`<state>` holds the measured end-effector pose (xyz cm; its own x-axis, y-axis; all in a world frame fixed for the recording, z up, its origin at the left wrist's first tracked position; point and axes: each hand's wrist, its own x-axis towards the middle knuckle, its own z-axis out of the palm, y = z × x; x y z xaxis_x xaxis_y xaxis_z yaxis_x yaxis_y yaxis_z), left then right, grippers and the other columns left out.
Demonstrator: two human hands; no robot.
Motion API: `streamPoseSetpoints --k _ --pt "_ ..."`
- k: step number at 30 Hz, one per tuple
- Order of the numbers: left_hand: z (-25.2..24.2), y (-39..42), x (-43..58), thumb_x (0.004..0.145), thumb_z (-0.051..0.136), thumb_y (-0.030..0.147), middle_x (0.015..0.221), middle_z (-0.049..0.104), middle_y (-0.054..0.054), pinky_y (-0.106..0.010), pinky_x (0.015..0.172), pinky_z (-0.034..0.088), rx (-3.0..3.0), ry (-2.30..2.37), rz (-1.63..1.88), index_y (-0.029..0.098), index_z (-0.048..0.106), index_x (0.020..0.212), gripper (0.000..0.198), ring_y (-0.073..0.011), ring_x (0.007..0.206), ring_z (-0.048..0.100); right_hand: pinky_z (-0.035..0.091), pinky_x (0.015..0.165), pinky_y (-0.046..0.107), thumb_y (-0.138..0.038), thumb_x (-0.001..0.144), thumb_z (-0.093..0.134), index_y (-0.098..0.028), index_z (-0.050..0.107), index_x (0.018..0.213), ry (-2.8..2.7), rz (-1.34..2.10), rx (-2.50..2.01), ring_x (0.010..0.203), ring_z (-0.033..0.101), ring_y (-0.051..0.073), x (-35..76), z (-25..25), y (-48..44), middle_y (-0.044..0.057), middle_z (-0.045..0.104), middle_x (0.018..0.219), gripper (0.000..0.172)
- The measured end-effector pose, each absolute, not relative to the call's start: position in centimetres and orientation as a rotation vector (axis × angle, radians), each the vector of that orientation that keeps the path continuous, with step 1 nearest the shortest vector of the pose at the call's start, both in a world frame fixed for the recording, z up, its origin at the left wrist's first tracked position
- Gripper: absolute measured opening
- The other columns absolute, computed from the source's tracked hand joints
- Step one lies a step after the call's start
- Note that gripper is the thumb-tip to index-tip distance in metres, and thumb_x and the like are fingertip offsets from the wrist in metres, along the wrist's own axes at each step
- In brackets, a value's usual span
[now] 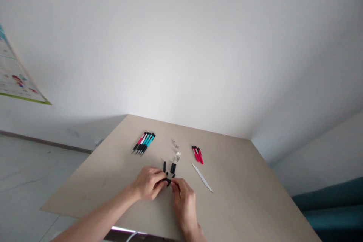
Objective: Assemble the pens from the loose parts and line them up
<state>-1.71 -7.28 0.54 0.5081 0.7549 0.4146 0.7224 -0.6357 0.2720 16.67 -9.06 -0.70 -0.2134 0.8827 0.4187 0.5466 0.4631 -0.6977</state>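
Observation:
My left hand [149, 183] pinches a small black pen part [167, 180], which looks like a rubber grip. Closed at the other end of that part are the fingertips of my right hand [184, 198]; what lies between them is partly hidden. Just beyond my fingers stand black grips: one lone grip [164, 166] and a pair side by side [173, 168]. A few smaller black pieces [173, 176] lie close to my fingertips, partly covered. Small pale and metal pen parts [178, 156] sit past the pair, with more tiny metal bits [175, 145] farther back.
On the beige table [235, 189], several assembled pens [144, 143] in pink, white and blue lie in a row at the left. Three red pen barrels [197, 154] with black ends are to the right. White refills [202, 177] lie slantwise nearer me. A wall [181, 64] borders the back.

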Motion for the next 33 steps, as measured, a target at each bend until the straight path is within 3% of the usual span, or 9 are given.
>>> streamPoseSetpoints --k 10,13,16,18,23,26,30,33 --pt "0.1 0.0 -2.0 0.09 0.042 0.02 0.065 0.058 -0.004 -0.027 0.055 0.037 2.775 1.333 1.118 0.018 0.059 0.077 0.021 -0.0178 0.061 0.055 0.029 0.052 0.025 -0.027 0.098 0.033 -0.019 0.055 0.065 -2.162 0.08 -1.059 0.055 0.053 0.016 16.0 1.8 -0.3 0.004 0.058 0.059 0.041" --pt "-0.3 0.7 -2.1 0.09 0.043 0.02 0.067 0.058 -0.004 -0.027 0.057 0.038 2.76 1.336 1.093 0.019 0.058 0.076 0.021 -0.0175 0.063 0.055 0.027 0.052 0.027 -0.026 0.097 0.034 -0.02 0.055 0.066 -2.223 0.029 -1.002 0.054 0.052 0.016 15.9 1.3 1.0 0.003 0.058 0.058 0.038" --pt "-0.1 0.8 -1.9 0.09 0.04 0.021 0.078 0.06 -0.007 -0.029 0.06 0.04 2.712 1.296 1.1 0.019 0.06 0.091 0.021 -0.0193 0.069 0.058 0.025 0.053 0.027 -0.028 0.097 0.034 -0.02 0.054 0.067 -2.284 0.034 -1.011 0.055 0.052 0.015 16.1 0.5 1.7 0.003 0.058 0.06 0.038" --pt "0.1 0.8 -1.7 0.091 0.037 0.02 0.075 0.058 -0.007 -0.029 0.06 0.039 2.705 1.306 1.116 0.018 0.06 0.082 0.025 -0.019 0.067 0.056 0.023 0.052 0.027 -0.031 0.098 0.034 -0.019 0.052 0.063 -2.29 0.063 -1.075 0.051 0.05 0.013 16.3 0.2 1.8 0.002 0.055 0.055 0.042" --pt "0.3 0.9 -1.3 0.092 0.04 0.019 0.074 0.057 -0.005 -0.028 0.058 0.038 2.703 1.349 1.073 0.019 0.06 0.081 0.023 -0.0179 0.066 0.055 0.027 0.055 0.025 -0.023 0.092 0.04 -0.018 0.057 0.083 -2.31 0.168 -1.06 0.064 0.056 0.016 17.2 0.8 1.7 0.004 0.063 0.072 0.02" --pt "0.2 1.1 -1.3 0.092 0.042 0.019 0.074 0.058 -0.005 -0.028 0.061 0.039 2.699 1.321 1.089 0.019 0.06 0.081 0.021 -0.0174 0.067 0.054 0.025 0.052 0.026 -0.024 0.094 0.038 -0.019 0.056 0.068 -2.324 0.083 -1.131 0.055 0.052 0.014 17.4 1.3 1.5 0.003 0.058 0.061 0.032" --pt "0.1 1.4 -1.4 0.091 0.044 0.016 0.075 0.059 -0.004 -0.03 0.069 0.042 2.676 1.276 1.117 0.019 0.059 0.081 0.019 -0.0187 0.073 0.054 0.025 0.051 0.025 -0.028 0.096 0.039 -0.019 0.059 0.075 -2.249 0.091 -1.109 0.055 0.053 0.014 17.3 1.4 1.3 0.003 0.061 0.063 0.03" --pt "0.1 1.4 -1.4 0.091 0.048 0.017 0.076 0.061 -0.003 -0.03 0.069 0.043 2.617 1.247 1.139 0.02 0.058 0.083 0.014 -0.0187 0.074 0.056 0.023 0.05 0.026 -0.032 0.099 0.035 -0.019 0.057 0.064 -2.223 0.047 -1.136 0.05 0.05 0.012 17.2 1.1 1.4 0.002 0.057 0.056 0.043"
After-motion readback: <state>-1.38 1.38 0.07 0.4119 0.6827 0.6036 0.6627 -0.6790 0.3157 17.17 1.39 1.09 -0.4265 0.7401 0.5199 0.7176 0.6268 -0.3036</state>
